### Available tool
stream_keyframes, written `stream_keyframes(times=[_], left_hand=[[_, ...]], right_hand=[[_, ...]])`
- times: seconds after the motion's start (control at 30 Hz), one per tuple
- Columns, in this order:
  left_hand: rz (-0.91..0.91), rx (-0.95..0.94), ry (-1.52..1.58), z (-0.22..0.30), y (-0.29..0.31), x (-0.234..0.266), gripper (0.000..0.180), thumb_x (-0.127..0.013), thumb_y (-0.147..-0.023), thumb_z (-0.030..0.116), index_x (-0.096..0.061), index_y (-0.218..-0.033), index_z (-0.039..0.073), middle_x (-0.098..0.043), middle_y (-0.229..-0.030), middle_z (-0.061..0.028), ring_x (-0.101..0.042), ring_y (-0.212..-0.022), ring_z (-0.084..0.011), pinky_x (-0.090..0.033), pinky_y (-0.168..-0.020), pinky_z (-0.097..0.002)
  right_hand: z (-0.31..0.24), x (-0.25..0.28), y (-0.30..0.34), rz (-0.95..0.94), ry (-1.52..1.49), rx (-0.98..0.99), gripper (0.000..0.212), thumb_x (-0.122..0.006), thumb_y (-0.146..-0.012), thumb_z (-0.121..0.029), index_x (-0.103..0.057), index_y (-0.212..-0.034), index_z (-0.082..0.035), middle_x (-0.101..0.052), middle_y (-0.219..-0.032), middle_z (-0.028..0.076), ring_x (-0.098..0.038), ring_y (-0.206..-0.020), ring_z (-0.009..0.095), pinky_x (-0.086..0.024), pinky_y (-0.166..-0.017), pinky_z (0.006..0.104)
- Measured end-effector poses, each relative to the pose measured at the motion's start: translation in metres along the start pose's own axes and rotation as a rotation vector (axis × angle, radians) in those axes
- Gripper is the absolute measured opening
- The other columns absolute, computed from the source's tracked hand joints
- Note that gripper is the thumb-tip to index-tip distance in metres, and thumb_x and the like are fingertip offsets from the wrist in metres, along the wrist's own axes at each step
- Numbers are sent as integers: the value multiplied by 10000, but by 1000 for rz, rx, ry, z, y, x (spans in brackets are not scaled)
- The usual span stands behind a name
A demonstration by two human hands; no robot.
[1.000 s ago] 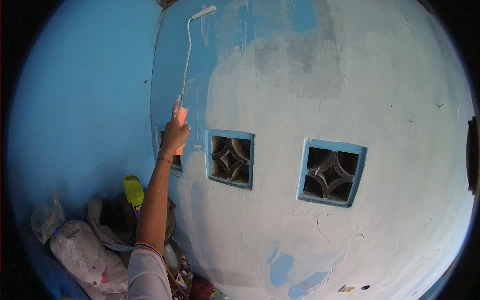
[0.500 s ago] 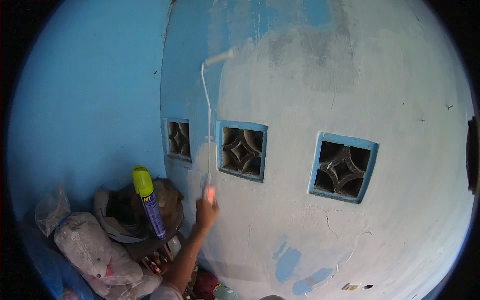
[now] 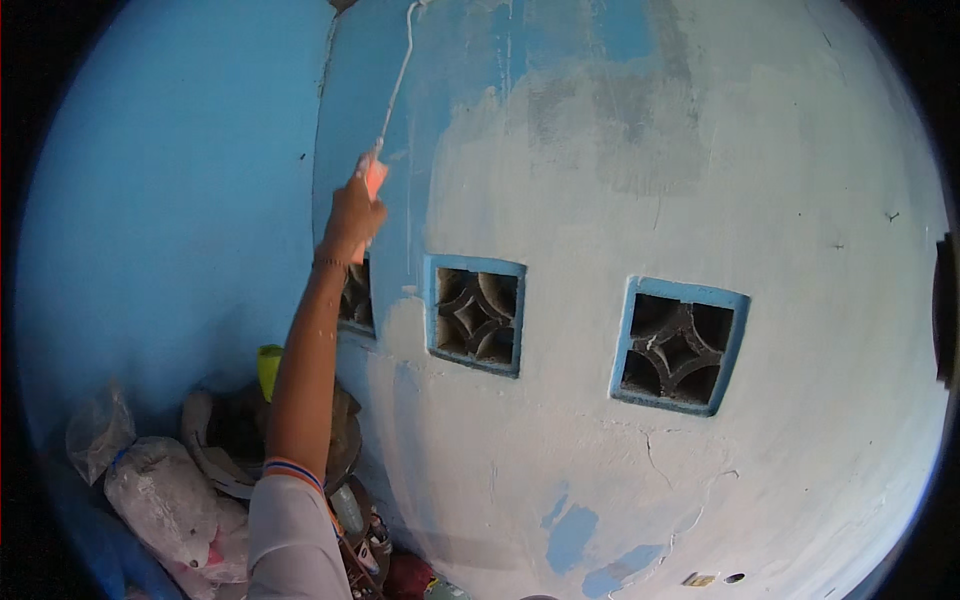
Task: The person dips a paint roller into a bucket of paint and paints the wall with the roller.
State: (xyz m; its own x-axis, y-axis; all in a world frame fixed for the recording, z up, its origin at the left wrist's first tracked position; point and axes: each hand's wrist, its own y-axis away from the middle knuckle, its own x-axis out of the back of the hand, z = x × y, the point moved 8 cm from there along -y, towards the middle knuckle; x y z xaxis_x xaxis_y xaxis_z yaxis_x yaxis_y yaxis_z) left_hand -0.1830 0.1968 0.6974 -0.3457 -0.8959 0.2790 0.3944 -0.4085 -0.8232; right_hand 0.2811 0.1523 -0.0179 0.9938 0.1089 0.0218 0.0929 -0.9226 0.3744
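My left hand (image 3: 352, 215) is wrapped round the orange handle of a paint roller (image 3: 396, 95), with the arm stretched up in front of the wall. The roller's thin white metal rod runs up from the handle to the top edge of the view, where the roller head is almost wholly cut off. Behind it is a wall (image 3: 570, 210) of bright blue, part covered in whitish paint with grey patches. The hand is just above the leftmost vent block (image 3: 357, 300), which my forearm partly hides. My right hand is out of view.
Two more blue-framed vent blocks, a middle one (image 3: 475, 315) and a right one (image 3: 680, 345), sit in the wall. At lower left are a stuffed clear plastic bag (image 3: 165, 500) and a spray can with a yellow-green cap (image 3: 268, 370), mostly behind my arm. A plain blue wall (image 3: 190, 200) adjoins.
My left hand has risen with the paint roller, up and slightly left along the wall. The roller head has gone past the top edge, and the arm now covers most of the spray can.
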Motion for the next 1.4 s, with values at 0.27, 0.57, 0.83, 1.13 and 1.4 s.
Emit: stream_keyframes(times=[0.27, 0.57, 0.83, 1.13, 1.4], left_hand=[[-78, 118, -50, -100, 155, -103, 701, -550, -690, 5, -251, -1319, 90, -537, -1071, -220, -538, -966, -341, -435, -785, -415], [-23, 63, -249, -128, 294, -102, 603, -522, -694, 0, -324, -1263, 24, -538, -1041, -247, -543, -942, -369, -441, -765, -436], [-28, -49, 34, 50, -14, -8, 628, -442, -734, -28, -264, -1313, 136, -561, -1003, -247, -590, -829, -362, -501, -646, -413], [54, 40, -126, -73, 196, -147, 635, -492, -715, -7, -274, -1307, 60, -563, -991, -243, -553, -917, -387, -458, -768, -421], [-2, 145, -252, -81, 229, -116, 555, -489, -765, 61, -302, -1287, 62, -433, -1228, -201, -466, -1072, -352, -403, -873, -375]], right_hand=[[-4, 20, 13, 79, -33, -33, 263, -663, -674, -136, -622, -860, 46, -585, -661, 69, -512, -503, 122, -412, -429, 259], [-2, 26, 2, -36, 17, -65, 372, -677, -664, -180, -609, -938, 62, -621, -770, 89, -569, -626, 164, -463, -536, 283], [5, 49, -11, 7, -64, 55, 378, -672, -662, -186, -613, -962, 35, -621, -770, 89, -571, -627, 161, -465, -520, 269], [16, 82, -25, 65, -63, 43, 351, -669, -656, -159, -628, -952, 25, -609, -728, 50, -543, -590, 127, -440, -498, 255], [32, 117, -66, -35, 104, -13, 378, -660, -624, -107, -623, -981, 12, -620, -755, 59, -563, -628, 147, -466, -550, 277]])
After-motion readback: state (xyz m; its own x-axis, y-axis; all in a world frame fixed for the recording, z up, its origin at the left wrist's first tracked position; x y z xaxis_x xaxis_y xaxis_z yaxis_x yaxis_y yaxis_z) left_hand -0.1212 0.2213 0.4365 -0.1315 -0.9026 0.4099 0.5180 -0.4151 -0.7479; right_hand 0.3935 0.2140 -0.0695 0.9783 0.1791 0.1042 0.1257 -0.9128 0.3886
